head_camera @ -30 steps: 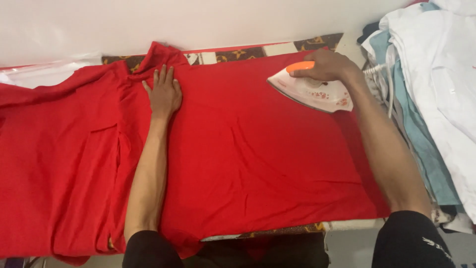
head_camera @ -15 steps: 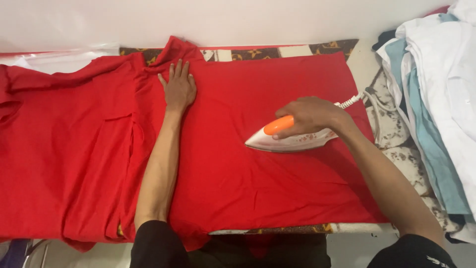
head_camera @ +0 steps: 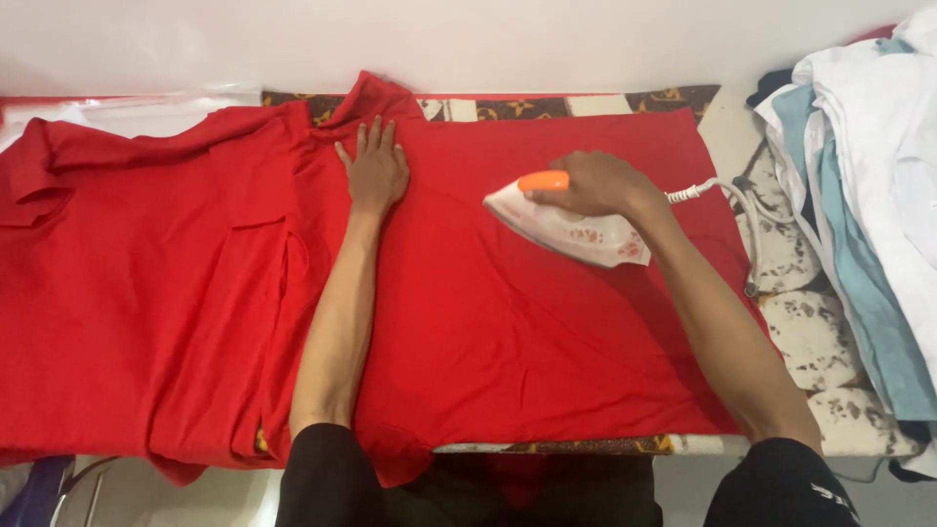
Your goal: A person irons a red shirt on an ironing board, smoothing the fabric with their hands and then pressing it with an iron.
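A red shirt (head_camera: 508,322) lies spread flat across a padded ironing surface. My left hand (head_camera: 374,168) presses flat on it near the collar, fingers apart and pointing away from me. My right hand (head_camera: 597,182) grips the orange handle of a white iron (head_camera: 571,226) with a small flower print. The iron rests on the upper middle of the shirt, its tip pointing left. Its white coiled cord (head_camera: 727,200) runs off to the right.
A patterned brown and cream cover (head_camera: 547,105) shows along the far edge, against a white wall. A pile of white and light blue clothes (head_camera: 859,195) sits at the right. A mottled grey-white cloth (head_camera: 810,322) lies beside the shirt's right edge.
The iron slid from the far right toward me and left, then back up to the upper middle. My left hand stayed pressed near the collar.
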